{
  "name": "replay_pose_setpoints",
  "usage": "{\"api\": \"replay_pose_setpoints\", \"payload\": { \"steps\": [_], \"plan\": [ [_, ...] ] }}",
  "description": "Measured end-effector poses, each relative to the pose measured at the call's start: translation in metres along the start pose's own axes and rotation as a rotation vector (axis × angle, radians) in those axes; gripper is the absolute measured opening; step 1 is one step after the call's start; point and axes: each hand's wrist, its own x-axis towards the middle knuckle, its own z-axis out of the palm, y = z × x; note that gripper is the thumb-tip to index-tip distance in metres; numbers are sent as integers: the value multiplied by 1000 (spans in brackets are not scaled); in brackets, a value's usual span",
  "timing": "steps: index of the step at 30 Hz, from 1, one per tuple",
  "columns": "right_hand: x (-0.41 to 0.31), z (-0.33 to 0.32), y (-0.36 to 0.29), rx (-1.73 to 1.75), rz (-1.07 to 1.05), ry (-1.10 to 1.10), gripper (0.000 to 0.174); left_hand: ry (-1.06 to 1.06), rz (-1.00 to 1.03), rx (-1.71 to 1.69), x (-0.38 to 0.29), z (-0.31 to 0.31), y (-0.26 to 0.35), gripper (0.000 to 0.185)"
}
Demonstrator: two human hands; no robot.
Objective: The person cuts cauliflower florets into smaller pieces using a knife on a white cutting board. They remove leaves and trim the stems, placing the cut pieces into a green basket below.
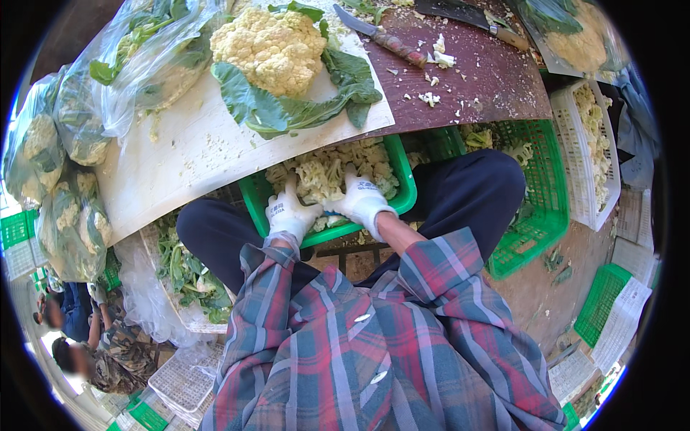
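Note:
Between my knees stands a green plastic crate (408,180) full of cut cauliflower florets (372,156). My left hand (291,211) and my right hand (362,202), both in white work gloves, reach into it. They are around a cauliflower piece (318,180) near the crate's middle, thumbs towards each other. A whole cauliflower head (269,51) with green leaves lies on the white board (178,167) above the crate. A curved knife (380,36) rests on the dark red tabletop (485,86), among crumbs, and a broad-bladed knife (474,21) lies farther right.
Bagged cauliflowers (73,226) line the board's left edge. A box of leaf trimmings (188,280) is by my left knee. At right stand another green crate (550,215) and a white crate of florets (593,156). People (102,345) are at lower left.

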Motion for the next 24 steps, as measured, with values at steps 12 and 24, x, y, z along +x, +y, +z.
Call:
{"api": "replay_pose_setpoints", "payload": {
  "steps": [12,24],
  "plan": [
    [123,8,19,163,-361,548,62,205,147,206,138,-1,4,49],
    [22,-1,-9,179,-483,203,65,120,302,-599,17,-1,0,51]
  ]
}}
